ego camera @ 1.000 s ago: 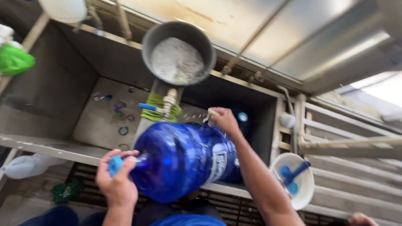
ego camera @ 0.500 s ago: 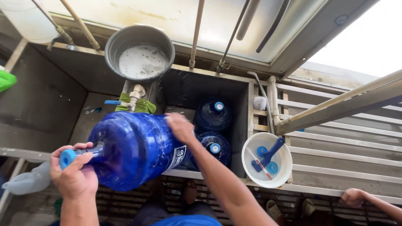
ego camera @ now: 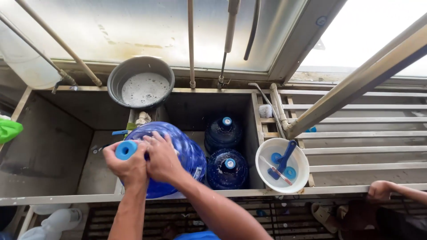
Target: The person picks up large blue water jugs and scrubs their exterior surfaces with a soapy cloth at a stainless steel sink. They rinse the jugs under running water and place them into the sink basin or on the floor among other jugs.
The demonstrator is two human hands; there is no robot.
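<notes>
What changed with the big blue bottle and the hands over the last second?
The big blue bottle swung from lying sideways to neck toward the camera. The right hand slid from its far end up beside the left hand, which kept gripping the neck. The two capped bottles and soapy basin stayed put.

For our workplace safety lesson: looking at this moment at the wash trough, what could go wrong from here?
1. The big blue bottle is tilted, gripped only near its neck by the left hand and right hand; if wet, it might slip.
2. It could knock the two capped bottles standing close beside it.
3. The soapy basin perched on the trough's edge might tip.
</notes>
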